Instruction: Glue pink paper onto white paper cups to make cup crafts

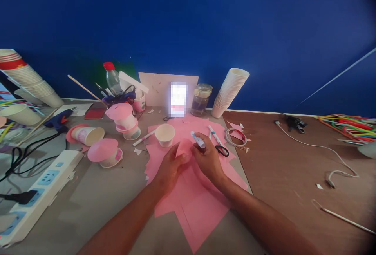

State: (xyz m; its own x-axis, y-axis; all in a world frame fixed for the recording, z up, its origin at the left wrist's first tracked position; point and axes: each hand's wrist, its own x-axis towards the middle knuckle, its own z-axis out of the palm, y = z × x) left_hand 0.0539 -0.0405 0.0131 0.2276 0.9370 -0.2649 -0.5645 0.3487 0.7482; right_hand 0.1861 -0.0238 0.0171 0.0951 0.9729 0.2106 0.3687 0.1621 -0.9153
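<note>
Head view: left grip pinches pink paper, right grip holds, seemingly, a marker, markings blurred.

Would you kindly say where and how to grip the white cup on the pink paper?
Probably by the outer wall just below the rim, from above: the white cup stands upright, mouth up, with a marker close on its left and the left hand near its right.

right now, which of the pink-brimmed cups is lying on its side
The leftmost pink-brimmed cup, its mouth facing right; the other cups stand with pink discs uppermost.
</note>
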